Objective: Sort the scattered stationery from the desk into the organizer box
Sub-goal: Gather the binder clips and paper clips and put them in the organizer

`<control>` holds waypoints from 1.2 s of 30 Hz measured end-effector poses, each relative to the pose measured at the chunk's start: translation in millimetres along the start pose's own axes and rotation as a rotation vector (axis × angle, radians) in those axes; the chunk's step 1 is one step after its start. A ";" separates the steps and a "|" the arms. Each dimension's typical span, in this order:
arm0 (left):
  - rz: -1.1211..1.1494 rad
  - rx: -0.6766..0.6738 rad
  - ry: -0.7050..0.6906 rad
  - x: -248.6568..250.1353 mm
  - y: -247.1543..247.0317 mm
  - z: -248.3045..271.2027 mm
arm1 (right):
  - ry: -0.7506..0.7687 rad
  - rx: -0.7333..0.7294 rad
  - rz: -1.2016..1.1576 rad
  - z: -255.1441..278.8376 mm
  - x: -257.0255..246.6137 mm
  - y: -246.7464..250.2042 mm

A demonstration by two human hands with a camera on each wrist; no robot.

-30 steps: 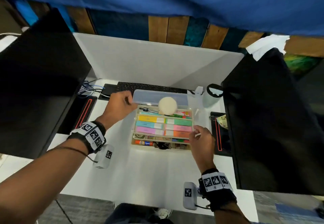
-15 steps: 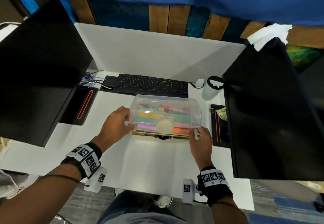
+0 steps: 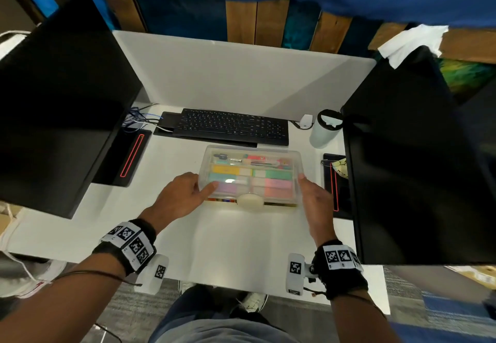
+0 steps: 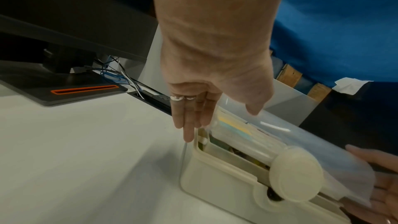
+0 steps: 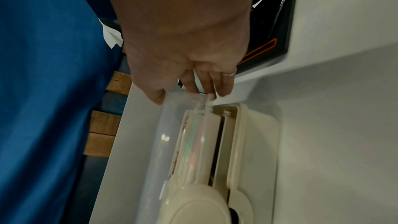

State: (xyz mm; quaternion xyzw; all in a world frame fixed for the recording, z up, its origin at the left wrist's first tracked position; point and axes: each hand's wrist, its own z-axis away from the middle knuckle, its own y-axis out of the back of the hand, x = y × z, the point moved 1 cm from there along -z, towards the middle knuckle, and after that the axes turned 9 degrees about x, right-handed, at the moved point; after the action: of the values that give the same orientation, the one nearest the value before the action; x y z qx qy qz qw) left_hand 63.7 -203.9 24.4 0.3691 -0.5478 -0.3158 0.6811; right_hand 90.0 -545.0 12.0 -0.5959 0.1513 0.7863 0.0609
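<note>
Both forearms reach forward toward twelve o'clock, each wrist wrapped in a black band with square printed markers. The left hand (image 3: pixel 180 200) sits at about ten o'clock, palm down, its fingers (image 4: pixel 189 118) straight and close together, pointing down, thumb spread apart from them toward two o'clock. The right hand (image 3: pixel 315 203) sits at about two o'clock, its fingers (image 5: pixel 217 83) extended with a ring on one, thumb angled inward toward ten o'clock.

The organizer box (image 3: pixel 251 176), cream-based with a translucent lid (image 3: pixel 268 152) lowered almost shut, sits flat at the surface's centre. Coloured sticky-note pads (image 3: pixel 277 183) fill its middle rows, pens (image 3: pixel 252 159) toward 12 o'clock. A round cream knob (image 3: pixel 250 201) sits at 6 o'clock.
</note>
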 end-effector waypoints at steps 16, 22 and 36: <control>0.199 -0.002 0.416 -5.2 -36.3 -17.4 | 0.041 0.000 0.164 -19.9 28.3 -28.3; 0.554 -0.369 0.522 50.5 -75.1 -16.2 | 0.015 0.019 0.236 -43.2 25.3 -47.6; 1.177 -0.279 0.757 49.9 -102.4 -36.0 | -0.067 0.020 0.153 -53.4 25.6 -51.3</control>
State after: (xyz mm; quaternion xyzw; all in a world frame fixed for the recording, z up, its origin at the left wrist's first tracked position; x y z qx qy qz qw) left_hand 106.3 -294.0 -41.5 0.0059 -0.3364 0.1869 0.9230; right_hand 145.9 -515.2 -34.0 -0.5551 0.2023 0.8067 0.0116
